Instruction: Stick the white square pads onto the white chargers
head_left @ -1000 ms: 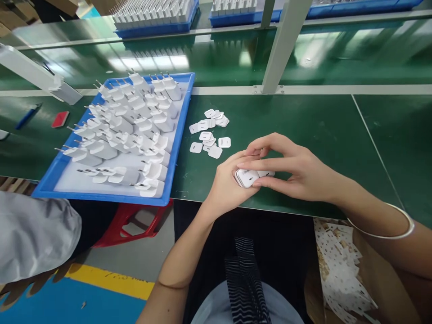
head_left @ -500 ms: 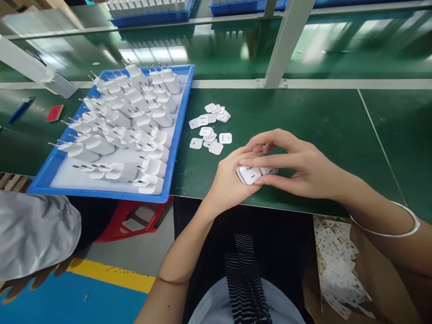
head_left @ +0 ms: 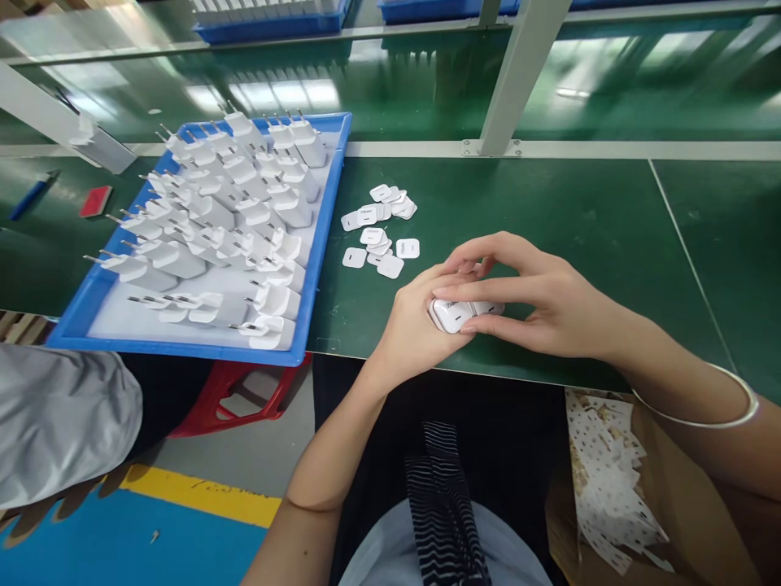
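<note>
White charger [head_left: 455, 313] sits pinched between my left hand [head_left: 412, 330] and right hand [head_left: 537, 301], both closed on it (just above the table edge). Caps [head_left: 381, 228] lie beyond the left hand; tray [head_left: 323, 236] farther left.

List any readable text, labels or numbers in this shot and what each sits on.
None can be read.
Small white square cover plates on the green mat: grey print on a few, too small to read.
White charger body held between the left hand and right hand: faint mark on its face, blurred.
Yellow floor stripe: dark markings, illegible.
White plug chargers in the blue plastic tray: no visible text.
</note>
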